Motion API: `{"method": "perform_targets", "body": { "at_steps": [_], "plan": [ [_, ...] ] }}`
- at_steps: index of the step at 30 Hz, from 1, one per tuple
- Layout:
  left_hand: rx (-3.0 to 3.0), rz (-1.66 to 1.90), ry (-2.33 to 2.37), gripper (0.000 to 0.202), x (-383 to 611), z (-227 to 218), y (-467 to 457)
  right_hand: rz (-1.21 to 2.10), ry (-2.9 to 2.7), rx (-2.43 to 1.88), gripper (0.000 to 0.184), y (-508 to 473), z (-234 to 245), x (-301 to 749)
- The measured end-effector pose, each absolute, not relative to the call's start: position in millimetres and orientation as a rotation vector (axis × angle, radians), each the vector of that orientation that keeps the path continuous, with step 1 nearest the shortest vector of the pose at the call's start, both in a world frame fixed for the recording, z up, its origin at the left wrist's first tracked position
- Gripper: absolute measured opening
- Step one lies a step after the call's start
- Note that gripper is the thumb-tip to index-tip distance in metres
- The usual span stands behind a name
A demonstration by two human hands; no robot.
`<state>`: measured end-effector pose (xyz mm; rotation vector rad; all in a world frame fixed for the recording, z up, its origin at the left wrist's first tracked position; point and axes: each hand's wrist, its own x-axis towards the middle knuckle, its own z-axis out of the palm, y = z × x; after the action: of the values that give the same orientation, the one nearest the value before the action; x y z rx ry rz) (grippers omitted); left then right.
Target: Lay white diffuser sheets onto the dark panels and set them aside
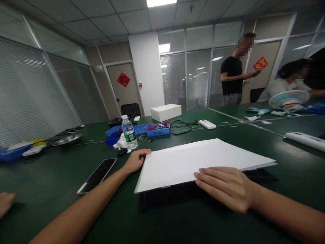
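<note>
A stack of white paper sheets [177,162] lies in front of me, raised a little above the table on a flat black support [162,198], which is mostly hidden beneath. My left hand [135,161] is closed at the far left corner of the sheets, its fingers over the edge. A small dark brown patch shows between those fingers; what it is I cannot make out. On the near edge rests my right hand [228,186], fingers stretched out flat over the paper. Left of my left forearm lies a phone [98,176] with a dark screen.
Beyond my left hand stand a water bottle [129,134], glasses [146,138] and blue trays [158,130]. Farther off are a white box [166,112] and a white device [207,124]. Another person's hand [6,203] shows at left. People and a fan [289,100] are at right.
</note>
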<state>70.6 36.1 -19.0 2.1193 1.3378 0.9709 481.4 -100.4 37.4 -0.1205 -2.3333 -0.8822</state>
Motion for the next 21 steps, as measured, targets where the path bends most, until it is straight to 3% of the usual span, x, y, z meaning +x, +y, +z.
{"method": "perform_targets", "body": {
  "at_steps": [6, 10, 16, 21],
  "plan": [
    [2.448, 0.807, 1.181, 0.054, 75.7, -10.6, 20.8, -0.796, -2.200, -0.389, 0.046, -86.9, 40.2, 503.1],
    [2.518, 0.726, 1.207, 0.048, 79.2, -6.1, 16.4, -0.729, -2.147, -0.418, 0.053, -79.3, 35.4, 506.9],
    [2.510, 0.728, 1.239, 0.044, 79.8, -3.9, 16.2, -0.735, -2.158, -0.402, 0.046, -75.1, 32.5, 505.1],
    [2.526, 0.697, 1.259, 0.047, 78.7, -0.6, 10.6, -0.692, -2.116, -0.521, 0.030, -77.6, 45.0, 505.5]
  ]
}}
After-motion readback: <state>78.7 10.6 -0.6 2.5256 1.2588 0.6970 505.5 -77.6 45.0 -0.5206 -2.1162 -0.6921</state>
